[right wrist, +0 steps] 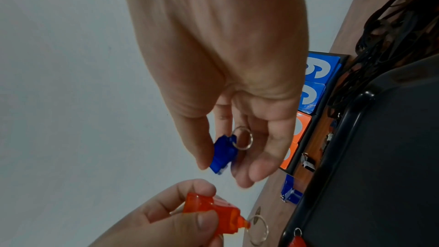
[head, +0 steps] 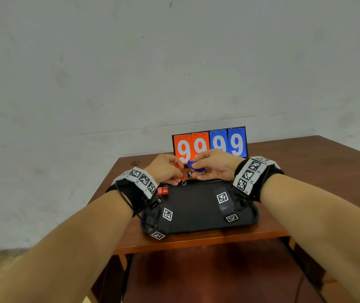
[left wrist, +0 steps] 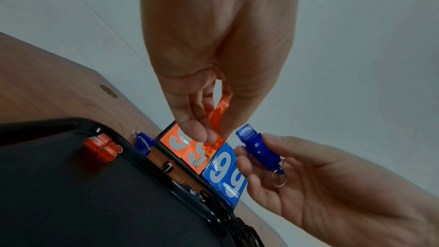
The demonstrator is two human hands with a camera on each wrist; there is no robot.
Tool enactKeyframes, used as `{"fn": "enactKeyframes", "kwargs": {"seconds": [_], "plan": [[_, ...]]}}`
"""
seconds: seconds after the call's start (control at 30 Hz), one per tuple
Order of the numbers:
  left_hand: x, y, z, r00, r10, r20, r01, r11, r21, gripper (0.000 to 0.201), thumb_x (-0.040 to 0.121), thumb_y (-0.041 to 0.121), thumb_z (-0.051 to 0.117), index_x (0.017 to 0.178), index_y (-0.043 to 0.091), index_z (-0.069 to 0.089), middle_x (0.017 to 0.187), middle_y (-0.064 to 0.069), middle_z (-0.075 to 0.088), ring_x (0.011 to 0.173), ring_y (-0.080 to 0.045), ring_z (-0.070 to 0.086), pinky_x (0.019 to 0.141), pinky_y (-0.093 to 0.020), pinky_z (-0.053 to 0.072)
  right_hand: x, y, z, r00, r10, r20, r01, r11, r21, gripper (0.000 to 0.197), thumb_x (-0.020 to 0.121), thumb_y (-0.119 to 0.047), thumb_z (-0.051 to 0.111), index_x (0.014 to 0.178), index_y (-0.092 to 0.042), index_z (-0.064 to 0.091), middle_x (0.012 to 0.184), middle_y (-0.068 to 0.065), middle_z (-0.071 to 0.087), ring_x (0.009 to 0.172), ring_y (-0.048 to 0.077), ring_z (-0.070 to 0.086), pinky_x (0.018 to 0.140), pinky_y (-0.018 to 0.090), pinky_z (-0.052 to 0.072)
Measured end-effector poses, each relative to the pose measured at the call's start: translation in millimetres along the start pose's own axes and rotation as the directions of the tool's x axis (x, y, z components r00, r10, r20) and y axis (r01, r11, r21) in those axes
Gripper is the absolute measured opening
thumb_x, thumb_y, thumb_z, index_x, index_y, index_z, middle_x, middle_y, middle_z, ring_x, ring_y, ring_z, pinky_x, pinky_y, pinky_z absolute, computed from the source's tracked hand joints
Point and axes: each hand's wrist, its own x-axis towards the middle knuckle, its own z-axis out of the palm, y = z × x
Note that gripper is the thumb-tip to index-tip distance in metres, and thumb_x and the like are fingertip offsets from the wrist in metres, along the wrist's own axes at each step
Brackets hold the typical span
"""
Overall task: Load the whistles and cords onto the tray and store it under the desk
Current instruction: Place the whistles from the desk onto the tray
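Beyond the far edge of the black tray point(head: 196, 211), my left hand point(head: 178, 174) pinches an orange whistle point(left wrist: 217, 119) with a key ring hanging below it. Beside it, my right hand point(head: 193, 169) pinches a blue whistle point(right wrist: 224, 154) between thumb and fingers, and its ring lies against the palm. A second orange whistle point(head: 162, 190) lies in the tray's far left corner. Another blue whistle point(left wrist: 143, 143) lies on the desk just outside the tray's rim. A tangle of black cords point(right wrist: 392, 25) lies on the desk past the tray's far right.
A flip scoreboard point(head: 209, 145) showing 99 in orange and 99 in blue stands behind the tray against the wall. A small black and white clip point(right wrist: 307, 164) lies between them. The brown desk point(head: 305, 171) has a lower shelf point(head: 207, 270) under its front edge.
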Motion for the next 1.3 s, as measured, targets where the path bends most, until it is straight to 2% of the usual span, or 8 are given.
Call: {"fn": "enactKeyframes", "kwargs": {"seconds": [0.23, 0.37, 0.43, 0.57, 0.73, 0.9, 1.13, 1.3], "plan": [[1, -5, -4, 1.000, 0.001, -0.029, 0.000, 0.999, 0.047, 0.023, 0.078, -0.004, 0.075, 0.098, 0.004, 0.069, 0.094, -0.015, 0.072, 0.071, -0.016, 0.069, 0.060, -0.022, 0.054, 4, 4, 10, 0.994, -0.100, -0.051, 0.086, 0.970, -0.226, 0.026, 0.083, -0.002, 0.069, 0.106, -0.013, 0.061, 0.111, 0.017, 0.067, 0.096, 0.027, 0.069, 0.060, 0.023, 0.052], [3, -10, -6, 0.999, -0.020, -0.049, 0.021, 0.999, 0.032, 0.017, 0.079, -0.002, 0.074, 0.094, 0.005, 0.069, 0.092, -0.016, 0.073, 0.071, -0.017, 0.069, 0.058, -0.020, 0.053, 8, 6, 12, 0.991, -0.132, -0.031, 0.119, 0.959, -0.259, 0.025, 0.083, 0.002, 0.069, 0.101, -0.012, 0.061, 0.110, 0.017, 0.066, 0.098, 0.026, 0.069, 0.083, 0.035, 0.059], [6, -14, -7, 0.998, -0.031, -0.047, 0.031, 0.999, 0.015, 0.011, 0.083, 0.001, 0.071, 0.093, 0.006, 0.069, 0.094, -0.019, 0.073, 0.074, -0.019, 0.068, 0.063, -0.025, 0.057, 9, 7, 13, 0.992, -0.128, -0.024, 0.118, 0.961, -0.251, 0.025, 0.082, 0.004, 0.071, 0.098, -0.013, 0.061, 0.110, 0.017, 0.063, 0.096, 0.027, 0.070, 0.086, 0.039, 0.060], [13, -21, -8, 0.996, -0.075, -0.040, 0.074, 0.997, -0.029, 0.015, 0.090, 0.005, 0.064, 0.104, 0.001, 0.068, 0.095, -0.021, 0.072, 0.076, -0.021, 0.068, 0.080, -0.036, 0.060, 16, 9, 15, 0.994, -0.107, -0.024, 0.096, 0.958, -0.269, 0.025, 0.083, 0.002, 0.072, 0.100, -0.014, 0.064, 0.107, 0.018, 0.064, 0.087, 0.029, 0.074, 0.074, 0.036, 0.062], [22, -27, -6, 0.990, -0.140, -0.012, 0.139, 0.990, -0.037, 0.024, 0.094, 0.008, 0.059, 0.114, -0.004, 0.065, 0.104, -0.023, 0.071, 0.075, -0.022, 0.068, 0.075, -0.031, 0.061, 31, 20, 16, 0.991, -0.129, -0.038, 0.103, 0.913, -0.395, 0.021, 0.082, -0.014, 0.077, 0.100, -0.017, 0.068, 0.098, 0.013, 0.072, 0.073, 0.020, 0.069, 0.055, 0.022, 0.051], [38, -33, -6, 0.980, -0.199, 0.018, 0.199, 0.980, 0.009, 0.029, 0.098, 0.010, 0.054, 0.122, -0.005, 0.060, 0.112, -0.024, 0.068, 0.087, -0.023, 0.067, 0.085, -0.033, 0.058, 52, 28, 17, 0.994, -0.095, -0.050, 0.067, 0.914, -0.399, 0.021, 0.081, -0.003, 0.076, 0.098, -0.012, 0.068, 0.093, 0.013, 0.069, 0.064, 0.014, 0.063, 0.056, 0.021, 0.056], [64, -59, -8, 0.997, -0.074, 0.022, 0.068, 0.976, 0.208, 0.020, 0.093, 0.003, 0.056, 0.107, 0.008, 0.069, 0.103, -0.013, 0.070, 0.093, -0.022, 0.069, 0.088, -0.036, 0.059, 82, 36, 20, 0.998, -0.047, -0.042, 0.029, 0.936, -0.351, 0.020, 0.086, 0.003, 0.067, 0.105, -0.005, 0.066, 0.101, 0.020, 0.070, 0.076, 0.020, 0.072, 0.064, 0.024, 0.061], [81, -72, -9, 0.998, 0.057, 0.020, -0.060, 0.919, 0.389, 0.019, 0.088, 0.012, 0.067, 0.105, 0.021, 0.070, 0.098, 0.007, 0.066, 0.092, -0.010, 0.063, 0.087, -0.029, 0.051, 102, 44, 20, 0.998, -0.040, -0.040, 0.021, 0.923, -0.384, 0.018, 0.090, 0.001, 0.063, 0.107, -0.006, 0.066, 0.100, 0.013, 0.068, 0.083, 0.018, 0.073, 0.068, 0.023, 0.061]]}}
